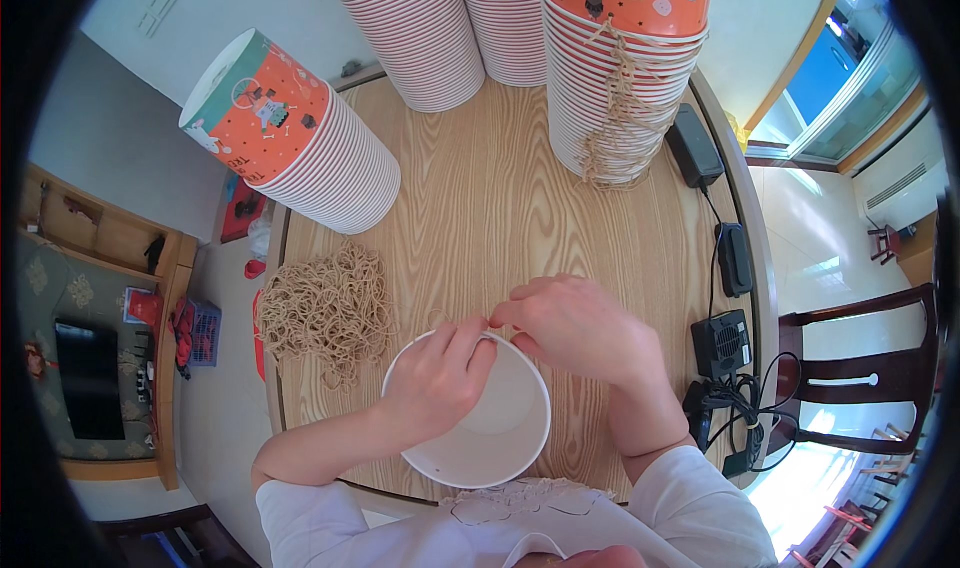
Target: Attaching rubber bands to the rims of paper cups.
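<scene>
1. Head view, centre: an open white paper bucket [500, 438] stands on the wood-grain desk [480, 218], close to the person's body.
2. The left hand [437, 378] reaches over the bucket's 11 o'clock side, fingers bent and close together, tips near the rim.
3. The right hand [575, 328] is at 1 o'clock, fingers curled inward, tips drawn together at the rim's 12 o'clock point, near the left fingertips; whether either hand grips anything there, I cannot tell.
4. From the bucket, a tangled tan cord pile [325, 313] lies at 10 o'clock, a leaning bucket stack [300, 138] at 11, and a cord-draped stack [620, 98] at 1.
5. Black adapters [722, 343] sit toward 2 to 3 o'clock.
</scene>
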Tool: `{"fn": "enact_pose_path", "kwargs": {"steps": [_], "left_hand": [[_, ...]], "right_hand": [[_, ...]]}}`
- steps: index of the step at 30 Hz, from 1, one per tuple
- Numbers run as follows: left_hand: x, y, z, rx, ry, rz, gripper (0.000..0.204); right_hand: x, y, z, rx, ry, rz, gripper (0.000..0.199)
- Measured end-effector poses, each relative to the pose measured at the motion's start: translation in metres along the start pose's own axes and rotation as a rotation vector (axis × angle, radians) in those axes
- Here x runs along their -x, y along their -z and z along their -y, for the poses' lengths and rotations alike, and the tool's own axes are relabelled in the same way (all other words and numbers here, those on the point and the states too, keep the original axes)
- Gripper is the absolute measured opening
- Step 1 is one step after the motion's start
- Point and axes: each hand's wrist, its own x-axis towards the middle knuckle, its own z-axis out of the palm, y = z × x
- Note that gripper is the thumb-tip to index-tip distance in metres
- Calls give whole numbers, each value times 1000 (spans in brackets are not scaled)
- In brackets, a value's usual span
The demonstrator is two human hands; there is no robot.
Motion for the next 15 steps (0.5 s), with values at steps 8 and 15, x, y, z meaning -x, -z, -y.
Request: {"fn": "enact_pose_path", "kwargs": {"steps": [8,15], "left_hand": [[4,1,0,-16,2,23,19],[11,2,2,24,31,19,20]], "right_hand": [[-8,-5,-4,-37,31,53,18],[-15,-7,-2,-131,90,76,7]]}}
